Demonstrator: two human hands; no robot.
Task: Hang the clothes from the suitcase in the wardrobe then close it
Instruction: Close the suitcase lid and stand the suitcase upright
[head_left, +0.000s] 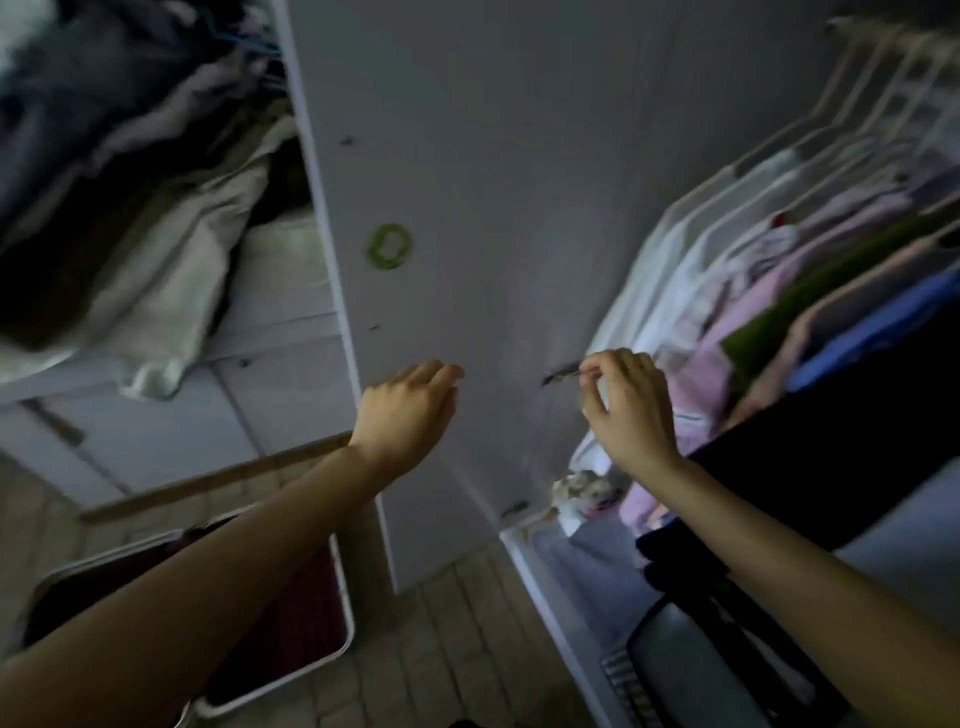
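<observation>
Overhead, dim white wardrobe door (467, 156)

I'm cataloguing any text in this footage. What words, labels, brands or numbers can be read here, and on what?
None can be read.
Green ring-shaped sticker on the wardrobe door: looks like "0" or "O", too blurred to tell.
Hanging clothes: no legible labels.

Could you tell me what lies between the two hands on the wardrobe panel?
In the head view, only bare grey panel lies between the left hand and right hand; a small dark fitting sits by the right fingertips.
</observation>
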